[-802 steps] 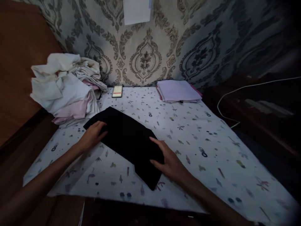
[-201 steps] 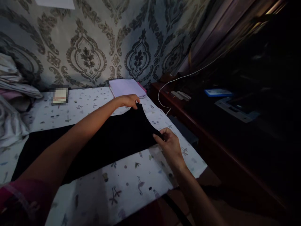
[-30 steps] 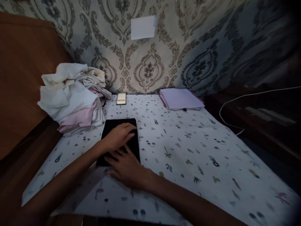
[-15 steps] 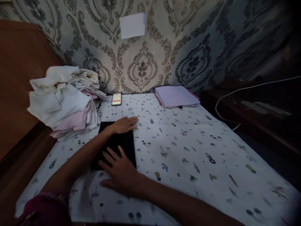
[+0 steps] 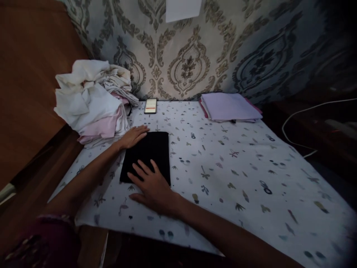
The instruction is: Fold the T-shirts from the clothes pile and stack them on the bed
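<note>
A flat black folded cloth (image 5: 149, 152) lies on the patterned white sheet (image 5: 223, 163). My left hand (image 5: 134, 136) rests on its far left corner, fingers stretched out toward the right. Over the near edge of the cloth lies my right hand (image 5: 152, 188), palm down with fingers spread; its thumb reaches past the edge onto the sheet. Neither hand grips anything.
A heap of white and pink cloths (image 5: 95, 100) stands at the left beside a brown wooden panel (image 5: 30, 74). A lit phone (image 5: 150, 106) lies near the wall. Folded lilac cloth (image 5: 230, 107) sits at the back right, and a white cable (image 5: 287, 126) hangs beyond the edge.
My left hand has slid left across the black cloth, from its far right part to its far left corner. My right hand stays on the near edge. The camera view has shifted.
</note>
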The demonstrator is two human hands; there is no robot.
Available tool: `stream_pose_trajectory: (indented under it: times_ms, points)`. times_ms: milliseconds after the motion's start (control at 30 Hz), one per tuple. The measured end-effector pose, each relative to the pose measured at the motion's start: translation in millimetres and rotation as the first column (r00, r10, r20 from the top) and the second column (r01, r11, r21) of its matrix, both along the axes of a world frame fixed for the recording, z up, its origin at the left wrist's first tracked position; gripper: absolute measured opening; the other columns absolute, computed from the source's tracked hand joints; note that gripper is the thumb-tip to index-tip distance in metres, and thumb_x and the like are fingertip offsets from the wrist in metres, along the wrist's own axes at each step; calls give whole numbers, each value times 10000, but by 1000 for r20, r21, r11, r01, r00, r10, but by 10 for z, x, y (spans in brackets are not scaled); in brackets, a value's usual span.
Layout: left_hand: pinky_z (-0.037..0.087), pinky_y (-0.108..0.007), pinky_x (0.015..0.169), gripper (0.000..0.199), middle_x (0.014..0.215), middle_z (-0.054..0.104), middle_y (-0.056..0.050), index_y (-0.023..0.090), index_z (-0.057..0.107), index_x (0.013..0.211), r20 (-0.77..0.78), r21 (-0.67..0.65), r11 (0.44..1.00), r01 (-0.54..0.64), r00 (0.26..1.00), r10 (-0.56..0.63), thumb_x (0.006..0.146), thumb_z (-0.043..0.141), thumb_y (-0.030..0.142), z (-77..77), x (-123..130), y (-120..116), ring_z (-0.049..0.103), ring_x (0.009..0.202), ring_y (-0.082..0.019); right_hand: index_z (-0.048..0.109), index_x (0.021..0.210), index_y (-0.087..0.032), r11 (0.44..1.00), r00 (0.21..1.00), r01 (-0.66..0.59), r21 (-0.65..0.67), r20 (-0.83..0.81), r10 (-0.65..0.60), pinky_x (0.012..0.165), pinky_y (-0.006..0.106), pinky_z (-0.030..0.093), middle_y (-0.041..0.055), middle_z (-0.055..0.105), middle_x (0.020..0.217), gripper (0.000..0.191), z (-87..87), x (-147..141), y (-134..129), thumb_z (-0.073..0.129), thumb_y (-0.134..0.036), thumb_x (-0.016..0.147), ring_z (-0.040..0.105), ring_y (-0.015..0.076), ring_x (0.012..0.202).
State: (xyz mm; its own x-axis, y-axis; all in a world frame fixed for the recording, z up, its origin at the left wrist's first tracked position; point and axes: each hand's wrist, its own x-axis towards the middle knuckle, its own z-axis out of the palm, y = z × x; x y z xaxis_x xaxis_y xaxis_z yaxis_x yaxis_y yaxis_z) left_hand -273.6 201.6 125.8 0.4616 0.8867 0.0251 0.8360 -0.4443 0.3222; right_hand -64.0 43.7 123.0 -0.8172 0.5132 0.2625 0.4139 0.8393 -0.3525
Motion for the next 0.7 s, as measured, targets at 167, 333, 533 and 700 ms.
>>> stream_pose_trajectory:
  times_ms: [167, 333, 533, 700]
  points:
    - [440, -395, 1045, 570, 1237, 697, -155, 139, 650, 1229, -14, 97, 994, -54, 998, 55, 1008, 264, 496, 106, 3, 175, 627, 1178, -271, 566, 1379, -204, 960, 924, 226, -165, -276, -265, 1154, 538, 336, 155, 521, 1488, 420, 61, 324, 7, 366, -364, 1047, 442, 272, 1408]
    - [466, -357, 885, 648, 1090, 717, -121, 159, 662, 1152, -62, -51, 999, 17, 998, -20, 894, 405, 695, 259, 61, 236, 649, 992, -272, 644, 1088, -171, 676, 725, 550, -491, -121, -678, 871, 401, 506, 130, 665, 1063, 373, 128, 717, 133, 392, -434, 1008, 634, 250, 988]
    - [443, -320, 827, 662, 1006, 699, -81, 151, 671, 1008, -55, -337, 941, 14, 998, -34, 716, 572, 737, 403, 87, 337, 611, 952, -258, 502, 676, -211, 717, 773, 629, -299, 146, -617, 801, 375, 430, 75, 578, 825, 364, 205, 573, 188, 624, -497, 865, 553, 248, 879]
    - [436, -290, 728, 515, 818, 639, -21, 169, 632, 882, 124, -443, 895, 48, 992, 8, 666, 656, 636, 510, 8, 300, 579, 806, -204, 378, 629, -230, 650, 731, 518, -556, -107, -674, 640, 292, 401, -20, 463, 667, 303, 117, 461, 90, 625, -324, 778, 473, 158, 686]
